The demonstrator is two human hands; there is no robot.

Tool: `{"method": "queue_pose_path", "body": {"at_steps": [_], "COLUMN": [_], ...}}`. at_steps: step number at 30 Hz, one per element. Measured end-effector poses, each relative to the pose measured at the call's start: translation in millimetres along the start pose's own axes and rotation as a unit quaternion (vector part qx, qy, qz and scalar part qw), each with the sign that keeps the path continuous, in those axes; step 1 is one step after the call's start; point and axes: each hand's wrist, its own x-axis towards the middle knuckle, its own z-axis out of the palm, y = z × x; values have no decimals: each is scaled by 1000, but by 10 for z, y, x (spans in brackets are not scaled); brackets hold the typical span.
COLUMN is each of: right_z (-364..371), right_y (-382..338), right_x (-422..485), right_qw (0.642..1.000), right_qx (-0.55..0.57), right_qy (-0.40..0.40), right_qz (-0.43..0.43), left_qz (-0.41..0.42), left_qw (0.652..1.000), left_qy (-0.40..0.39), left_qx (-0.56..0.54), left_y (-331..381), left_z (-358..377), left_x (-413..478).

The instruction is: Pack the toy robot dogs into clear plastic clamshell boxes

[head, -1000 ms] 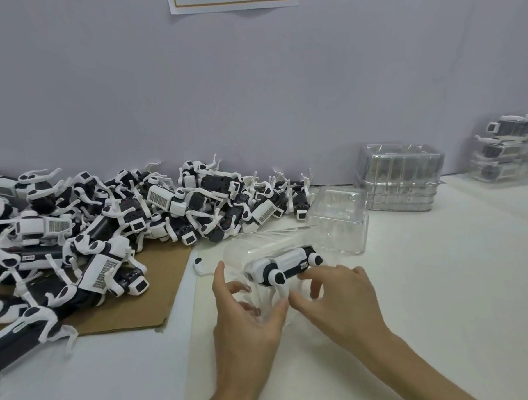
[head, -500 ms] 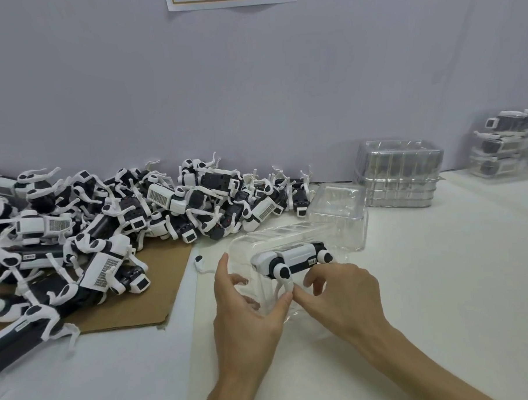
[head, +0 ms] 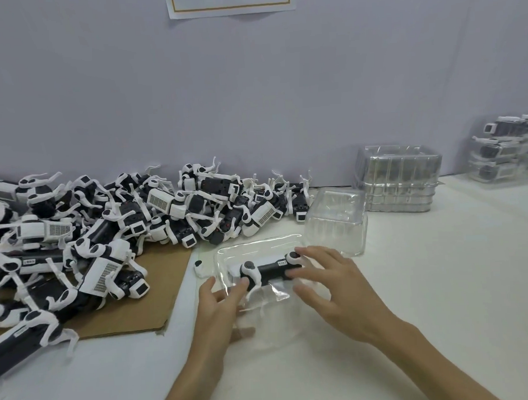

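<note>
One black-and-white toy robot dog (head: 270, 270) lies on its side in an open clear clamshell box (head: 229, 255) at the middle of the white table. My left hand (head: 216, 316) grips the box's left side, with its forefinger against the dog's white front leg. My right hand (head: 336, 290) is over the dog's right end, fingertips on its body and hip joint, thumb below. The box's near half lies under my hands and is hard to make out.
A large pile of loose toy dogs (head: 166, 210) covers the left, partly on brown cardboard (head: 158, 295). An empty clear clamshell (head: 336, 224) stands just behind the work spot. Stacked empty clamshells (head: 398, 179) and packed boxes (head: 502, 150) sit at the far right. A small white part (head: 198, 264) lies beside the box.
The dog has gone from held upright above the box to lying on its side inside it. Both hands have lowered with it, and the right hand's fingers have spread over it.
</note>
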Motion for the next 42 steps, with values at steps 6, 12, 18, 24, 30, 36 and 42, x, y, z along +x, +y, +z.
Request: {"method": "queue_pose_path", "body": {"at_steps": [6,12,18,24,30,36,42], "right_z": [-48,-67,0,-7,-20,-49,-406], "right_y": [75,40,-68,-63,-67,-94,154], "right_x": [38,12,-11,24,15,-5,52], "right_qw": [996,990,990,981,984,990,991], "right_qx": [-50,-68,-132,-168,-147,-121,-109], "right_qy": [7,87,-44,-93,-95,-73,-36], "right_qz": [74,88,11,3,12,19,71], "left_qz": [98,168,271,359,368,368,337], "left_qw": [990,961,900,796,779,831,862], "left_qy": [1,-47,-47,-72,-62,-76,-44], "left_qx": [105,216,337,482,503,409,375], "left_y": [-16,-82,-85,-63,-88,-118,-108], "left_z": [31,96,108,54,54,32,-2], "left_x": [-42,-101,-128,-91,-57,-74,-61]}}
